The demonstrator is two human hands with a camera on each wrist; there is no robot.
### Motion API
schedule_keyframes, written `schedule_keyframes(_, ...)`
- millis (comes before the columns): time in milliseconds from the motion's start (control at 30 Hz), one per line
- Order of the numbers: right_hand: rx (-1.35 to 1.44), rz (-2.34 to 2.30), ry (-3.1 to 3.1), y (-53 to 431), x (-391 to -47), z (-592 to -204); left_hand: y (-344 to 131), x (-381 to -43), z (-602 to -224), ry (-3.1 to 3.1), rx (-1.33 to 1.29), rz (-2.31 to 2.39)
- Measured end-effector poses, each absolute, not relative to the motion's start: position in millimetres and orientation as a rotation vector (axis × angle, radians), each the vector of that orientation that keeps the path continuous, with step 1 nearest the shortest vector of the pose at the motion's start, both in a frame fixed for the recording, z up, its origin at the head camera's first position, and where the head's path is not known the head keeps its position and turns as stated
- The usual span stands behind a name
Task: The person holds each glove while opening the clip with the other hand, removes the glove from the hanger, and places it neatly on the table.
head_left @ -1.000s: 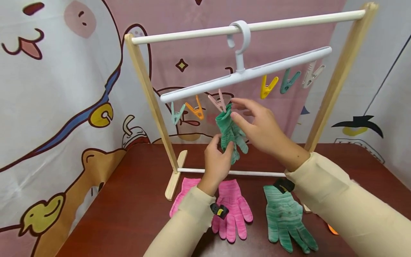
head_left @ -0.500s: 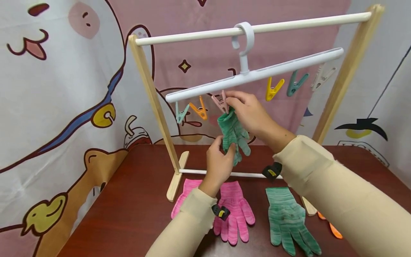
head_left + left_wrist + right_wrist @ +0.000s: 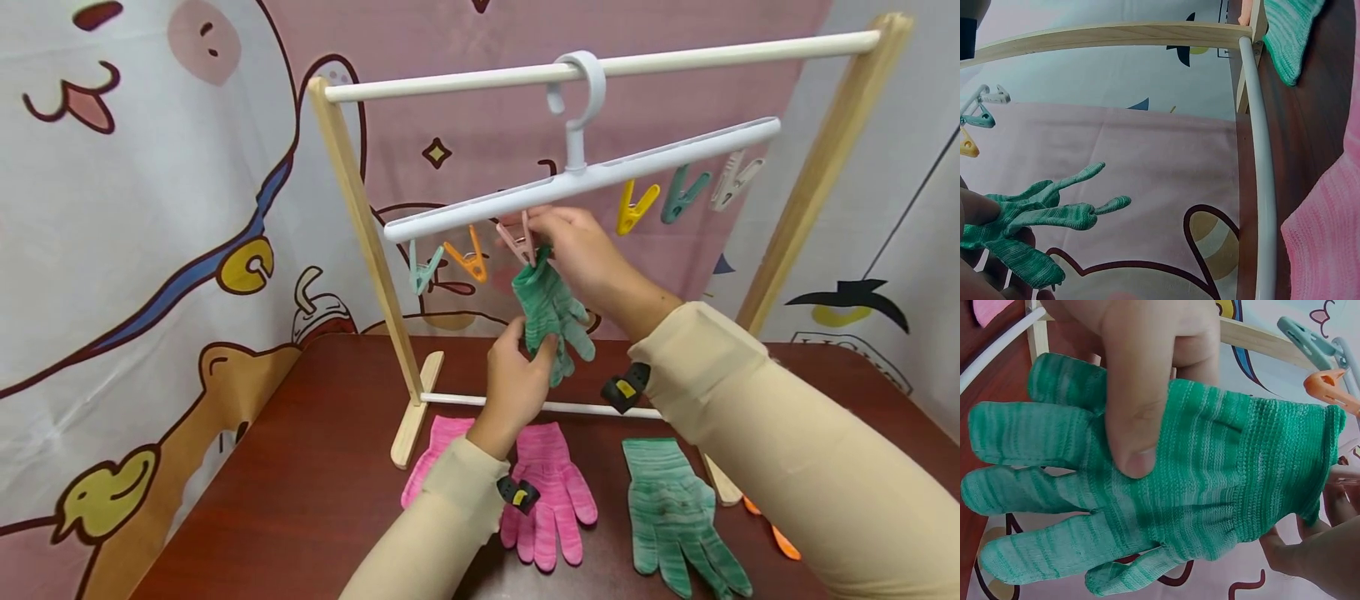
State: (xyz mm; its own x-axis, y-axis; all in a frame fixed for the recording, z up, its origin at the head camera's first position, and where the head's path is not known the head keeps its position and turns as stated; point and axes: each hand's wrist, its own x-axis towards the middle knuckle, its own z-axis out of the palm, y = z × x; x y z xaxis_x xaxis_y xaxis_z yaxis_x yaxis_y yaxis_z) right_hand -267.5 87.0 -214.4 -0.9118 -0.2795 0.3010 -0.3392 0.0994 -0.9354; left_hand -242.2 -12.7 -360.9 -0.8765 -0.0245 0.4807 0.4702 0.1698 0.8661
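Note:
A green striped knit glove hangs cuff up under the hanger, its cuff at the lower end of a pink clothespin. My left hand pinches the glove; in the right wrist view its thumb presses flat across the palm. My right hand is up at the clothespin, fingers curled behind it and pinching it beside the cuff. In the left wrist view the glove's fingers dangle free. The white hanger slants, its left end lower.
The hanger hooks over a wooden rack's white top rod. Mint, orange, yellow, teal and white clothespins hang along it. Pink gloves, another green glove and something orange lie on the table.
My right hand has moved left from beside the cuff onto the pink clothespin. My left hand keeps its pinch on the glove. The view has shifted slightly.

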Motion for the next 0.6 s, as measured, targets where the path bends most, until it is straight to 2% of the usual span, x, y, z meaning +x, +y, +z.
schedule_keyframes(600,0.678,2.137,-2.294,87.3,-270.9,-208.9,-11.2,-240.7,-360.4,-2.079,-0.425,-1.757)
